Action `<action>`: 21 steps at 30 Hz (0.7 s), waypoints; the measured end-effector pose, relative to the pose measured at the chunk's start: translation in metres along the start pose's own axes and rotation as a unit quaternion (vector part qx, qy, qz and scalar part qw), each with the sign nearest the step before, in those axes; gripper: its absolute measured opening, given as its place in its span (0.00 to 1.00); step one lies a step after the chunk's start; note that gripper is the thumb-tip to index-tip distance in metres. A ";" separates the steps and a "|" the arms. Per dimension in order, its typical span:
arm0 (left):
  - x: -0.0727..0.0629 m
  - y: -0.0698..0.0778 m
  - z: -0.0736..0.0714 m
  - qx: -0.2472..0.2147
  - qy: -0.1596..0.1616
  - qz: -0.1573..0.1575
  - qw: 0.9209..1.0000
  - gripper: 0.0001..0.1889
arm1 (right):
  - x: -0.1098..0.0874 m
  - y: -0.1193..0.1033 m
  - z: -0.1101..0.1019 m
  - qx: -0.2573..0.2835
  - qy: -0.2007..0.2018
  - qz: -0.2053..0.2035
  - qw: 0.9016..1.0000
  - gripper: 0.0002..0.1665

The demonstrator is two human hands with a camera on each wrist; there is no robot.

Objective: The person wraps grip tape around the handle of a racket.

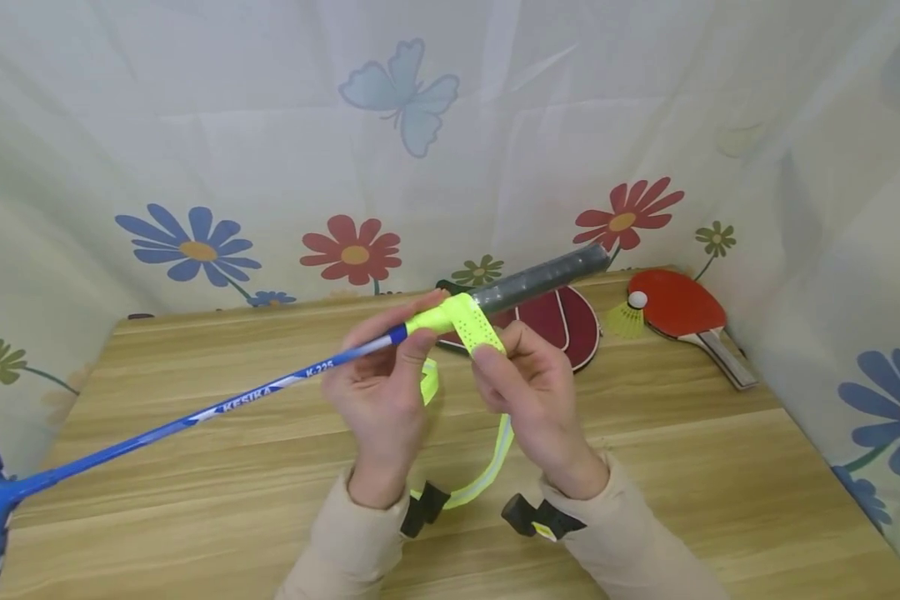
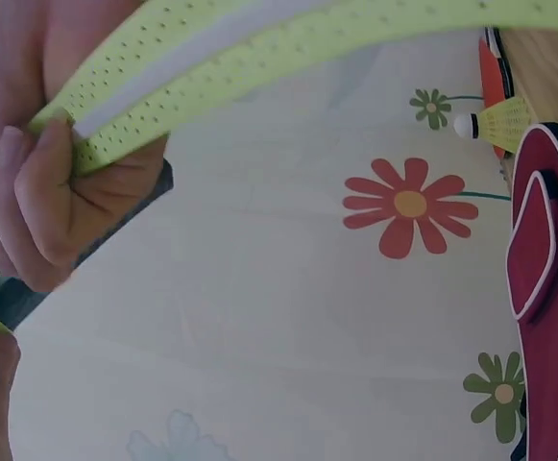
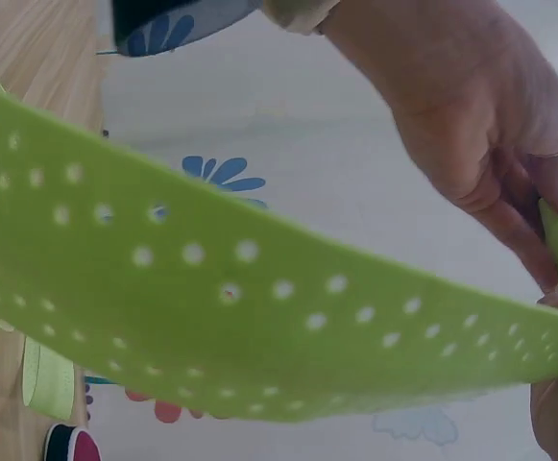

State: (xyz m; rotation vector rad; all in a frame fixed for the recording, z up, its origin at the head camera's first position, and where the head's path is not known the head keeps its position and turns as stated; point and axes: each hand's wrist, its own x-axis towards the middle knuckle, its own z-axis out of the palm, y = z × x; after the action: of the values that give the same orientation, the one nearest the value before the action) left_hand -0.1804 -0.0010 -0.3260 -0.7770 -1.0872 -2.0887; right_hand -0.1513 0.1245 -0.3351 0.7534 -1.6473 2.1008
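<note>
A blue badminton racket (image 1: 270,388) slants up to the right across the head view, its head cut off at the left edge. My left hand (image 1: 381,392) grips it at the lower end of the handle, thumb on the yellow-green wrap. Perforated yellow-green grip tape (image 1: 474,323) covers that end, and the rest of the handle (image 1: 543,277) is bare dark grey. Pinched between thumb and fingers of my right hand (image 1: 532,387) is the tape where it leaves the handle. Its loose length hangs down to the table; in the right wrist view the tape (image 3: 259,288) spans the frame.
A dark red paddle case (image 1: 581,325) lies behind my hands. To its right are a yellow shuttlecock (image 1: 628,319) and a red table tennis paddle (image 1: 678,304) on the wooden table (image 1: 667,492). A flower-printed curtain (image 1: 270,150) hangs behind and beside the table.
</note>
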 end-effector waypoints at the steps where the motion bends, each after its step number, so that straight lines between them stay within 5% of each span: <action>1: 0.000 0.001 0.001 -0.008 0.002 -0.004 1.000 0.14 | 0.000 0.002 0.000 0.000 0.000 0.002 1.000 0.12; 6: -0.003 0.006 0.007 -0.048 0.007 -0.027 0.998 0.12 | 0.001 0.011 -0.004 0.024 0.000 0.011 1.000 0.09; 14: -0.008 0.010 0.007 -0.036 0.006 -0.046 0.998 0.15 | 0.009 0.017 -0.014 0.026 -0.014 -0.018 0.999 0.30; 21: -0.011 0.010 0.009 -0.020 0.006 -0.082 0.996 0.17 | 0.011 0.020 -0.021 0.003 0.003 -0.072 0.997 0.22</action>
State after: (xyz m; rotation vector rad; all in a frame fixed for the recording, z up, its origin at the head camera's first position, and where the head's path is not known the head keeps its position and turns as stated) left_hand -0.1643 0.0057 -0.3252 -0.7154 -1.1394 -2.2545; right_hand -0.1755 0.1396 -0.3471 0.8406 -1.5348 2.0068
